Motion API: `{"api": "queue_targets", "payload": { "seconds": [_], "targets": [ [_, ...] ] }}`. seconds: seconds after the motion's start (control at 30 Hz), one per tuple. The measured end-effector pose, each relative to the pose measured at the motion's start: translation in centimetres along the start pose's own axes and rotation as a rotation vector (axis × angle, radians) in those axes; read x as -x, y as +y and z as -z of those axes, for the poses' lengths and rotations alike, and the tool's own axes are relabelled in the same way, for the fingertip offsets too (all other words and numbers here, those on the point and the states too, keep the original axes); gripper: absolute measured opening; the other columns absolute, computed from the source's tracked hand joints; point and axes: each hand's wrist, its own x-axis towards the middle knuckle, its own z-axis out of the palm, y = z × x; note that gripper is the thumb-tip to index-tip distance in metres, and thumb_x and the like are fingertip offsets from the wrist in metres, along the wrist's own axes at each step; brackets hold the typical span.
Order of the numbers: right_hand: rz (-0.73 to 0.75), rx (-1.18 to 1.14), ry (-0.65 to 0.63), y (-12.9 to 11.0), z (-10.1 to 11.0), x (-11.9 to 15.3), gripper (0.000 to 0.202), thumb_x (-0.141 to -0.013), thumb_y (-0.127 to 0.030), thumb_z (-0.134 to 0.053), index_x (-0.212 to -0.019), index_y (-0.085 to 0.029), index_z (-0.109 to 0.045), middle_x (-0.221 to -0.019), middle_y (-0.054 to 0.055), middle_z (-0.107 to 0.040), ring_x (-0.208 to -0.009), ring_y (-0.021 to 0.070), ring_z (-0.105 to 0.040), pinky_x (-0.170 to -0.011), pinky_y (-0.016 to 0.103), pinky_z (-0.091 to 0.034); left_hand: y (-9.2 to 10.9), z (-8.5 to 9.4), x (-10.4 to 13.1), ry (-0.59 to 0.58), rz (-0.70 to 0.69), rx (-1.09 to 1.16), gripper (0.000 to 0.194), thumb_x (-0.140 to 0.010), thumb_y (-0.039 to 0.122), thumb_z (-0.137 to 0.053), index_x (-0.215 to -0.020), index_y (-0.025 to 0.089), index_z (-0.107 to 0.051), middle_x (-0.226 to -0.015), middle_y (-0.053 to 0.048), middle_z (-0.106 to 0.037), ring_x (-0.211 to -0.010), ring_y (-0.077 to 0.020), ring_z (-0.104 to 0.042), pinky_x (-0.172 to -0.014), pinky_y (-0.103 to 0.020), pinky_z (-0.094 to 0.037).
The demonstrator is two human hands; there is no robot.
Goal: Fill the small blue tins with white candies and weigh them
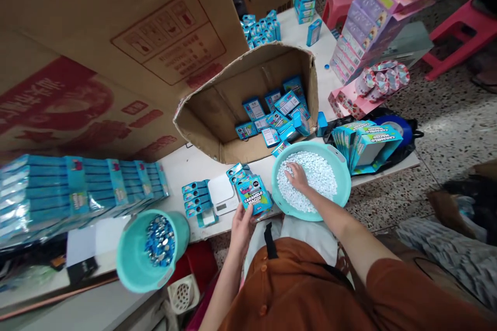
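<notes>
My left hand (241,225) grips a blue candy box (253,194) marked "CARAMELO MACIZO" by its lower edge, at the front of the table. To the right, my right hand (297,177) reaches into a turquoise basin (344,186) of small white candies (310,196). Its fingers are curled at the candies' surface; whether they pinch any I cannot make out. Left of the held box lies a white digital scale (222,191), with more small blue boxes (197,199) on its left side.
An open cardboard carton (217,129) holds loose blue boxes. A turquoise bucket (128,253) of blue-wrapped candies stands at left, below stacked blue packs (77,186). Unfolded boxes (368,145) lie right of the basin. Behind them rise pink and purple boxes (365,20). A large carton (116,62) towers at left.
</notes>
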Motion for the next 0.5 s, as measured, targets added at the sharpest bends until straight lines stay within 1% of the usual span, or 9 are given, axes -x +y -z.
{"api": "queue_targets", "payload": {
  "seconds": [0.07, 0.13, 0.23, 0.3, 0.37, 0.4, 0.43, 0.5],
  "targets": [
    [0.028, 0.006, -0.121, -0.1, 0.7, 0.5, 0.030, -0.088, -0.037, -0.044, -0.106, -0.021, -0.061, -0.108, 0.008, -0.061, -0.106, 0.0215, -0.052, -0.096, 0.036, -0.038, -0.5, 0.0, 0.7, -0.044, 0.065, 0.061, 0.047, -0.073, 0.045, -0.066, -0.112, 0.021, -0.056, -0.111, -0.007, -0.064, -0.087, -0.0185, -0.065, -0.074, -0.030, -0.053],
    [0.017, 0.005, -0.239, -0.5, 1.4, 1.3, 0.030, -0.089, -0.039, -0.042, -0.102, -0.022, -0.063, -0.105, 0.007, -0.063, -0.102, 0.0201, -0.054, -0.093, 0.034, -0.040, -0.9, -0.1, 1.2, -0.064, 0.071, 0.105, 0.044, -0.075, 0.044, -0.065, -0.111, 0.019, -0.057, -0.108, -0.007, -0.065, -0.088, -0.0177, -0.065, -0.075, -0.029, -0.053],
    [-0.071, -0.009, -0.386, -1.2, 2.6, 2.7, 0.035, -0.089, -0.046, -0.039, -0.100, -0.024, -0.065, -0.106, 0.005, -0.065, -0.102, 0.0199, -0.057, -0.090, 0.032, -0.041, -1.3, -0.6, 1.6, -0.073, 0.041, 0.119, 0.044, -0.075, 0.040, -0.066, -0.113, 0.019, -0.056, -0.114, -0.007, -0.064, -0.096, -0.0166, -0.063, -0.080, -0.027, -0.052],
    [-0.174, -0.022, -0.464, -1.5, 3.4, 3.5, 0.041, -0.085, -0.054, -0.042, -0.101, -0.025, -0.066, -0.111, 0.005, -0.065, -0.105, 0.0223, -0.057, -0.091, 0.032, -0.041, -1.5, -1.0, 1.6, -0.074, 0.025, 0.066, 0.048, -0.072, 0.037, -0.069, -0.116, 0.022, -0.053, -0.116, -0.006, -0.063, -0.098, -0.0168, -0.062, -0.081, -0.027, -0.051],
    [-0.284, -0.049, -0.514, -1.7, 4.0, 4.0, 0.046, -0.076, -0.061, -0.051, -0.099, -0.024, -0.067, -0.112, 0.006, -0.066, -0.105, 0.0252, -0.058, -0.090, 0.034, -0.041, -1.6, -1.5, 1.4, -0.067, -0.038, -0.016, 0.052, -0.069, 0.036, -0.071, -0.115, 0.022, -0.051, -0.116, -0.006, -0.063, -0.101, -0.0182, -0.061, -0.084, -0.030, -0.051],
    [-0.334, -0.073, -0.521, -1.7, 4.3, 4.2, 0.047, -0.071, -0.063, -0.057, -0.094, -0.023, -0.068, -0.108, 0.007, -0.067, -0.103, 0.0261, -0.059, -0.088, 0.034, -0.042, -1.7, -1.7, 1.2, -0.061, -0.092, -0.054, 0.055, -0.067, 0.035, -0.073, -0.115, 0.022, -0.050, -0.116, -0.007, -0.063, -0.103, -0.0191, -0.061, -0.087, -0.031, -0.050],
    [-0.372, -0.111, -0.519, -1.8, 4.6, 4.3, 0.046, -0.066, -0.062, -0.062, -0.087, -0.022, -0.069, -0.102, 0.007, -0.068, -0.098, 0.0260, -0.060, -0.085, 0.033, -0.043, -1.7, -2.0, 1.0, -0.059, -0.152, -0.084, 0.057, -0.065, 0.034, -0.074, -0.115, 0.022, -0.049, -0.117, -0.007, -0.062, -0.106, -0.0197, -0.060, -0.090, -0.033, -0.049],
    [-0.423, -0.241, -0.503, -2.1, 5.1, 4.3, 0.038, -0.060, -0.058, -0.068, -0.071, -0.021, -0.066, -0.081, 0.004, -0.069, -0.083, 0.0227, -0.061, -0.076, 0.031, -0.045, -1.8, -2.4, 0.6, -0.074, -0.255, -0.128, 0.061, -0.063, 0.032, -0.076, -0.115, 0.022, -0.046, -0.118, -0.008, -0.061, -0.107, -0.0201, -0.059, -0.093, -0.035, -0.048]
  ]
}}
